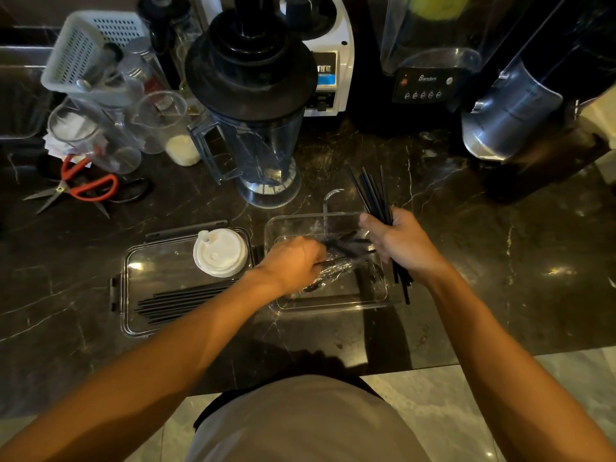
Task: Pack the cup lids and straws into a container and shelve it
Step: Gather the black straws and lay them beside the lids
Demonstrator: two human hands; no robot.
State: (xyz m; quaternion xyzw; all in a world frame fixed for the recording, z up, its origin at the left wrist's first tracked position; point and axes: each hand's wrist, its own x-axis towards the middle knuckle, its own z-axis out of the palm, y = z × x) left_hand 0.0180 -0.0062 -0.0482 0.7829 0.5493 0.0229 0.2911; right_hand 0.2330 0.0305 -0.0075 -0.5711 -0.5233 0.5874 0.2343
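A clear plastic container (pixel 373 303) sits on the dark marble counter in front of me. My right hand (pixel 405 246) holds a bundle of black straws (pixel 373 191) upright over its right side. My left hand (pixel 293 263) reaches into the container and grips more black straws with crinkled clear wrap (pixel 336 270). To the left lies the container's clear lid (pixel 160 261), flat on the counter. On that lid rests a stack of white cup lids (pixel 220 252) and a row of several loose black straws (pixel 180 303).
A blender jug with a black lid (pixel 250 105) stands just behind the container. Red-handled scissors (pixel 83 186), clear measuring cups (pixel 160 118) and a white basket (pixel 86 51) crowd the back left. Blender machines (pixel 426 81) line the back right. The counter's front edge (pixel 433 370) runs near my body.
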